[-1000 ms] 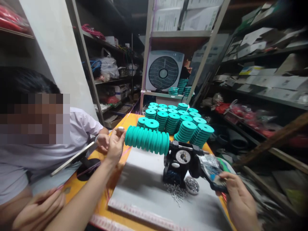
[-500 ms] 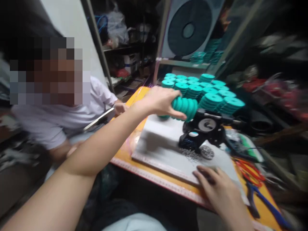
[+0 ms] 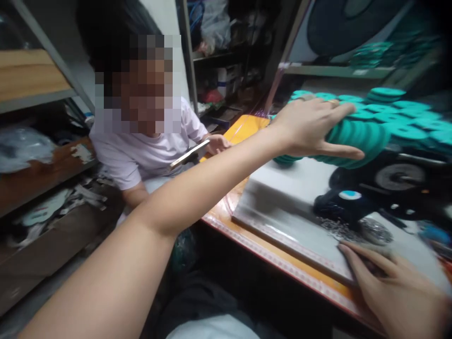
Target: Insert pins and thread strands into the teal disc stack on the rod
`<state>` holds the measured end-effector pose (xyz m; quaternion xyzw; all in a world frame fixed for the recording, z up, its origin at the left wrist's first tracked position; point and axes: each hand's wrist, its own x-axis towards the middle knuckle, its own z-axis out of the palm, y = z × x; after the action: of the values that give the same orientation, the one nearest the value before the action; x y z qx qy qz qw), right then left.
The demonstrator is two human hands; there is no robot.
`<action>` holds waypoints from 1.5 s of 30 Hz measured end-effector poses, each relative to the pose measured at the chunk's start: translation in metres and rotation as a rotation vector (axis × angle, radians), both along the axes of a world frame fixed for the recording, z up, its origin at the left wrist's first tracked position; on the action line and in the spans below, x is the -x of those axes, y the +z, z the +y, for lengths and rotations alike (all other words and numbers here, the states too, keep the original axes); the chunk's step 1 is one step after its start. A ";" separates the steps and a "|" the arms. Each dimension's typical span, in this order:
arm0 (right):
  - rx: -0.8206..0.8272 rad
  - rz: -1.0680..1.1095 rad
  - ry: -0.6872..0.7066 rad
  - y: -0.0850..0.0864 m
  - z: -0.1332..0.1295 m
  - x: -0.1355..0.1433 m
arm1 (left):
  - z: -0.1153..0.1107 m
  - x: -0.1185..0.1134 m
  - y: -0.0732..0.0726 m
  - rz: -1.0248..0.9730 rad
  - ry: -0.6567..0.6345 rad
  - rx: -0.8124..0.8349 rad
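My left hand [image 3: 312,123] reaches across the table, thumb in front and fingers over the top, gripping a row of teal discs [image 3: 367,141] turned on its side. More stacks of teal discs [image 3: 381,113] stand behind it. My right hand [image 3: 395,282] rests at the near edge of a grey board [image 3: 278,207], thumb and forefinger tips together; whatever lies between them is hidden. Just beyond those tips are a heap of small silver metal pieces [image 3: 335,228] and a round dish of them [image 3: 376,230]. A black machine [image 3: 399,179] with a round metal disc stands behind the dish.
A person [image 3: 158,150] sits across on the left, holding a phone [image 3: 189,154]. The board lies on an orange table [image 3: 247,125]. A large fan [image 3: 349,28] stands behind. Shelves [image 3: 35,101] with bags and clutter line the left side.
The view has swung left and closer, so the table, machine and both hands appear farther right. My left hand stays on the teal discs; my right hand stays by the metal pieces.
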<state>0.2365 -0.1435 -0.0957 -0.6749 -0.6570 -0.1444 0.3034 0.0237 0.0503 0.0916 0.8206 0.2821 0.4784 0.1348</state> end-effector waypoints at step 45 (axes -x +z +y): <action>-0.197 -0.108 0.171 0.043 0.009 0.014 | 0.014 0.031 -0.086 -1.191 -0.410 0.799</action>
<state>0.2222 -0.1343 -0.0531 -0.5745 -0.7102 -0.2180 0.3435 -0.0075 0.0643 0.0057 0.3473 0.1548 0.6683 0.6394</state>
